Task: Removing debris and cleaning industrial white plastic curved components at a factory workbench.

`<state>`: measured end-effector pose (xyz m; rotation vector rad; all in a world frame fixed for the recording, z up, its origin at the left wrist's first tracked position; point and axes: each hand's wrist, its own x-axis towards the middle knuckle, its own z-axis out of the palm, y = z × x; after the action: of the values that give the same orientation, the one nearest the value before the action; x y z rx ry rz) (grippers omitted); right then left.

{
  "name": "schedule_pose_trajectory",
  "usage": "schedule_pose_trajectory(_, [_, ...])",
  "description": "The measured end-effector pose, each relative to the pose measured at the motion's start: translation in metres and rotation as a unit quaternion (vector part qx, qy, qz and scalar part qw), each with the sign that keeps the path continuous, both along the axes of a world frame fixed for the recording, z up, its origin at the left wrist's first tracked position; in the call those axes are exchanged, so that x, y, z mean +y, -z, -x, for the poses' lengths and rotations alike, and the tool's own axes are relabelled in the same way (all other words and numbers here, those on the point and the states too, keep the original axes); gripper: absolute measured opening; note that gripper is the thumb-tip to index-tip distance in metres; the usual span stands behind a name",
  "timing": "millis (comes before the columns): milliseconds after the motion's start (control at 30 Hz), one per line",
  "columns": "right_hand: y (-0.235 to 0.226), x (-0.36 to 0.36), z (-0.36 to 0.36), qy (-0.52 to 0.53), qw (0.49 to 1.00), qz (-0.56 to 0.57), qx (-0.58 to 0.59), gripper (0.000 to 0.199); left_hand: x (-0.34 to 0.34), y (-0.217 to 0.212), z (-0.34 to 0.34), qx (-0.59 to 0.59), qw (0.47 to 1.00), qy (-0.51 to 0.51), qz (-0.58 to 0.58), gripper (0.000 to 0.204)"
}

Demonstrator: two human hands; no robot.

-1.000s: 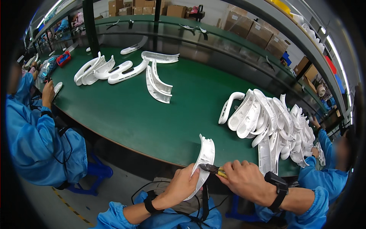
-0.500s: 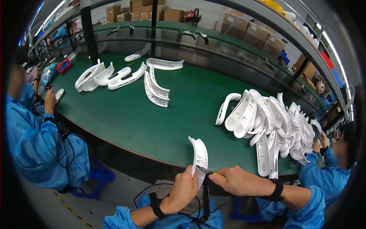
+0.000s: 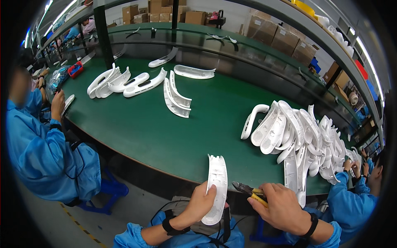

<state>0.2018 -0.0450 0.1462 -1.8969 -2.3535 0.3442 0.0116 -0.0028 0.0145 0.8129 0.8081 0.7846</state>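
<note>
My left hand (image 3: pixel 201 203) is closed on a curved white plastic shell (image 3: pixel 218 182), its perforated end low and its notched end up, in front of the table edge. The shell's ribbed inner side faces me. To the right of it, my right hand (image 3: pixel 279 206) grips yellow-handled cutting pliers (image 3: pixel 252 192). Their dark jaws point left toward the shell and stand apart from it. A big heap of similar white shells (image 3: pixel 295 132) lies on the table to the right. Two nested shells (image 3: pixel 177 97) and a further group (image 3: pixel 120 82) lie farther back on the left.
The green table (image 3: pixel 144 128) spans the view under a metal shelf frame (image 3: pixel 322 45). A co-worker in blue (image 3: pixel 49 153) sits at the left with a tool and a shell; another (image 3: pixel 351 198) works at the right. A red bin (image 3: pixel 75 69) stands at the far left.
The pliers have moved right, off the shell they were touching. My left hand has turned the shell so that its inner face shows more fully.
</note>
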Motion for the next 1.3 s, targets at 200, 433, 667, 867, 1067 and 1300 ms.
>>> schedule_pose_trajectory(200, [0.007, 0.001, 0.002, 0.011, 0.999, -0.029, 0.022, 0.036, -0.007, -0.017, 0.009, 0.277, 0.928, -0.001, -0.249, 0.028])
schedule_pose_trajectory(433, [0.017, -0.010, -0.003, 0.100, 0.991, 0.005, 0.086, 0.035, -0.012, -0.030, 0.013, 0.507, 0.707, -0.010, -0.493, 0.048])
schedule_pose_trajectory(667, [0.029, -0.014, -0.007, 0.100, 0.991, 0.039, 0.081, 0.037, -0.016, -0.024, 0.014, 0.470, 0.753, 0.000, -0.460, 0.048])
schedule_pose_trajectory(867, [0.029, -0.015, -0.007, 0.104, 0.991, 0.042, 0.074, 0.038, -0.007, -0.026, 0.014, 0.339, 0.885, 0.009, -0.319, 0.034])
schedule_pose_trajectory(1067, [0.038, -0.016, 0.014, 0.005, 0.983, -0.179, -0.027, 0.037, -0.006, -0.007, 0.007, 0.104, 0.984, -0.039, -0.136, 0.027])
schedule_pose_trajectory(1300, [0.048, -0.007, 0.028, -0.027, 0.960, -0.251, -0.121, 0.040, -0.016, -0.019, -0.003, 0.229, 0.932, -0.127, -0.249, 0.026])
